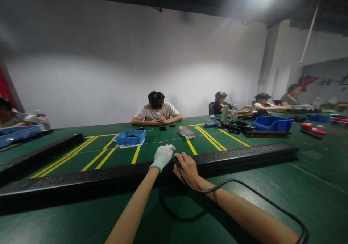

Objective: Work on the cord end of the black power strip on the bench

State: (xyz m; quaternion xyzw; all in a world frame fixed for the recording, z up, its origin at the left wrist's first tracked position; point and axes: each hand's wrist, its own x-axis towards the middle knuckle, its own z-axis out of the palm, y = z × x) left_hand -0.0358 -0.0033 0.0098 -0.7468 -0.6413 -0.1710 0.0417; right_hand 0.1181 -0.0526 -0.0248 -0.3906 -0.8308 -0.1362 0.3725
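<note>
My left hand [163,156], in a white glove with a mint cuff, is over the middle of a long black power strip [233,159]. Its fingers are curled toward my right hand, and whatever they grip is hidden. Bare and closed, my right hand [187,168] is just beside it at the strip's near edge. Between its fingers is the end of a black cable [244,183], which loops over my forearm to the lower right. A plug at that end cannot be made out. The strip bears rows of sockets and small red switches and spans most of the table.
A second power strip [40,153] lies at left. Beyond the strip are a blue tray [131,138], black parts [236,127] and a larger blue bin [272,123]. A person [156,110] sits opposite; other people sit along the far side. Yellow tape lines mark the green table [312,182].
</note>
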